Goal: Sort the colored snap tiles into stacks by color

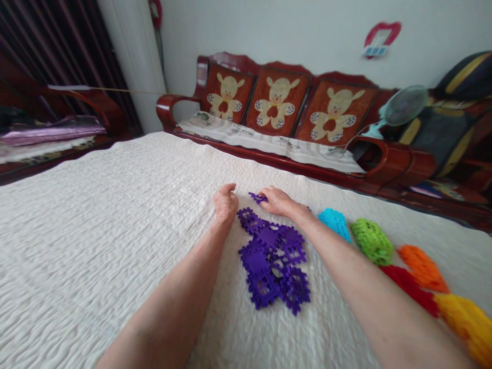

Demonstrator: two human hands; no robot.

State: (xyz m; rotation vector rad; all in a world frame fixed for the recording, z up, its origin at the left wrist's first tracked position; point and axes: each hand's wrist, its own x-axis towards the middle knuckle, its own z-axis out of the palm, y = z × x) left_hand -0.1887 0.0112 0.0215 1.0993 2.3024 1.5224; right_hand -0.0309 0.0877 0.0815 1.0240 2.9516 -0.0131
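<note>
text: none legible | wall sticker (378,41): marks too blurred to read

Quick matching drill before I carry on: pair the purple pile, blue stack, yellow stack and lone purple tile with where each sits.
1 purple pile
2 blue stack
3 yellow stack
4 lone purple tile

A at the fingertips of the right hand
B far right, last in the row
C between the forearms
D next to the green stack

Pairs: 1-C, 2-D, 3-B, 4-A
</note>
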